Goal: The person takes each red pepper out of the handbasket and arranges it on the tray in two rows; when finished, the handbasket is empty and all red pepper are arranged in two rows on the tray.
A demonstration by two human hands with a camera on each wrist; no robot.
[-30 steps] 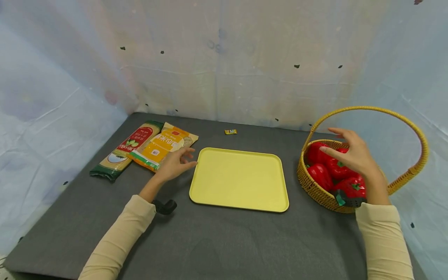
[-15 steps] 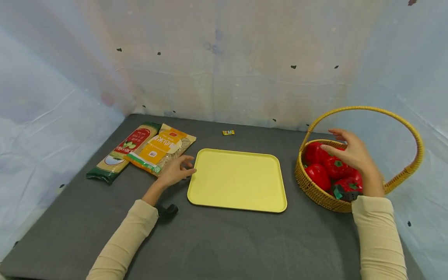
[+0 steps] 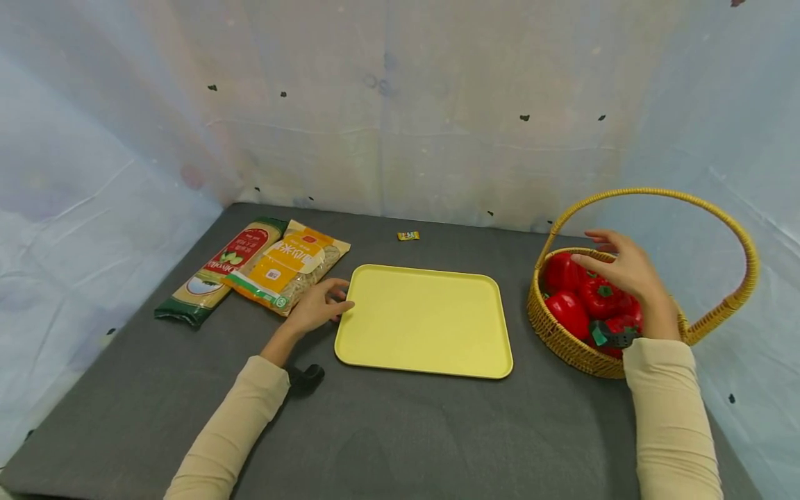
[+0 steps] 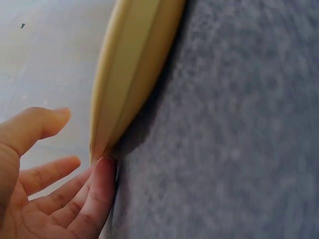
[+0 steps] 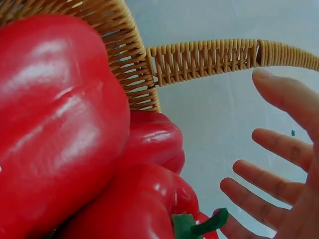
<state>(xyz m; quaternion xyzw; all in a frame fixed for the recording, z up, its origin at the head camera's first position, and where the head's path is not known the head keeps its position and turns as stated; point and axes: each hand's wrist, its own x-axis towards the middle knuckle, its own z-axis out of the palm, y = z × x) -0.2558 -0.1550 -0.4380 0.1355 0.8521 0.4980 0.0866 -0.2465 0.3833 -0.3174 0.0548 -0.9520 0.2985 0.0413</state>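
Apparently reaching — note right hand (image 3: 631,269) spread, empty, over red bell peppers (image 3: 567,312) in wicker basket (image 3: 559,346), left hand (image 3: 312,307) likewise at left edge of yellow tray (image 3: 428,323); next, probably close right hand around one

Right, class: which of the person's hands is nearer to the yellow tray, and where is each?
The left. The left hand is at the left edge of the yellow tray; the right hand is away to its right, at the wicker basket.
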